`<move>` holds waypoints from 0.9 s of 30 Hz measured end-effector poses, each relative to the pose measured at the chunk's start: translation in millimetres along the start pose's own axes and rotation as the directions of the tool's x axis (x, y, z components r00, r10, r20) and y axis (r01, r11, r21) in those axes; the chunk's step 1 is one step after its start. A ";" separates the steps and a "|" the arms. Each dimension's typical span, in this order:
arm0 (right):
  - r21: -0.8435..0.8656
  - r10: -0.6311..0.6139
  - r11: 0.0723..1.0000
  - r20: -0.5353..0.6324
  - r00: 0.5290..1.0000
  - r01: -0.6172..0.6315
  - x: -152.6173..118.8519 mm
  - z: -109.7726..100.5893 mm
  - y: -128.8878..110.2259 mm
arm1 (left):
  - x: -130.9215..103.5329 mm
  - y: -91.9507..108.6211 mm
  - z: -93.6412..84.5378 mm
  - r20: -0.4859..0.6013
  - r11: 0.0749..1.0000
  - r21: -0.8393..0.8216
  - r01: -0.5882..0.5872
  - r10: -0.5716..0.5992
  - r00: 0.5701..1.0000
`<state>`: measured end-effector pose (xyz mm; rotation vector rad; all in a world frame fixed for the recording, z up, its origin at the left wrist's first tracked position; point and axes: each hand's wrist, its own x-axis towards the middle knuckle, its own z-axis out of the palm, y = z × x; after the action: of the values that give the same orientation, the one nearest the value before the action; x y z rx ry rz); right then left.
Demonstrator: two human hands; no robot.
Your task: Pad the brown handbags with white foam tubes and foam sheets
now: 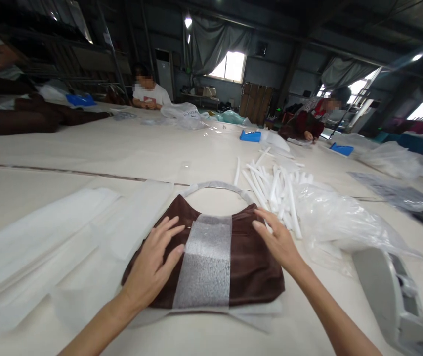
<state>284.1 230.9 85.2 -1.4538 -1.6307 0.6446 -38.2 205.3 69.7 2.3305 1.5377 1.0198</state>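
Observation:
A dark brown bag (pixel 252 267) lies flat before me on thin white sheet material. Around its middle runs a band of translucent foam wrap (pixel 207 262), and its arched handle (pixel 215 185), covered in pale wrapping, points away from me. My left hand (pixel 157 262) rests on the bag's left part, fingers spread, the thumb near the band's edge. At the upper right corner of the bag, my right hand (pixel 276 235) touches the fabric with its fingers apart. Neither hand grips anything.
White foam strips (pixel 271 183) and a clear plastic bag (pixel 352 222) lie to the right. A grey tape dispenser (pixel 378 291) stands at the lower right. White sheets (pixel 41 242) cover the left side. Two people sit across the table (pixel 141 148); another person is at the upper left.

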 end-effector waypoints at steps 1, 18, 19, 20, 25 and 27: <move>0.051 0.157 0.987 -0.102 0.982 -0.152 -6.2 -10.5 9.9 | -1.6 -1.7 -7.6 -0.046 0.999 0.034 -0.002 0.003 0.999; 0.495 0.504 0.580 0.406 0.762 -0.647 -14.1 -6.5 38.9 | 19.7 10.3 32.8 0.211 0.957 0.204 -0.207 0.163 0.964; 0.500 0.502 0.572 0.414 0.759 -0.651 -13.5 -6.0 39.5 | 23.7 15.2 36.5 0.219 0.956 0.203 -0.210 0.165 0.962; 0.503 0.504 0.562 0.421 0.754 -0.657 -13.0 -5.4 39.5 | 28.9 20.3 40.9 0.255 0.954 0.199 -0.224 0.170 0.952; 0.540 0.509 0.486 0.464 0.725 -0.687 -9.8 -1.5 36.2 | 48.6 29.0 52.9 0.477 0.939 0.126 -0.320 0.225 0.849; 0.576 0.495 0.463 0.463 0.735 -0.674 -8.5 -0.4 36.3 | 41.0 18.8 45.7 0.446 0.936 0.112 -0.332 0.252 0.859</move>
<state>303.8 229.7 53.5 -1.3155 -0.7534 1.7102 13.8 242.2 62.8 2.7413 1.1721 0.3710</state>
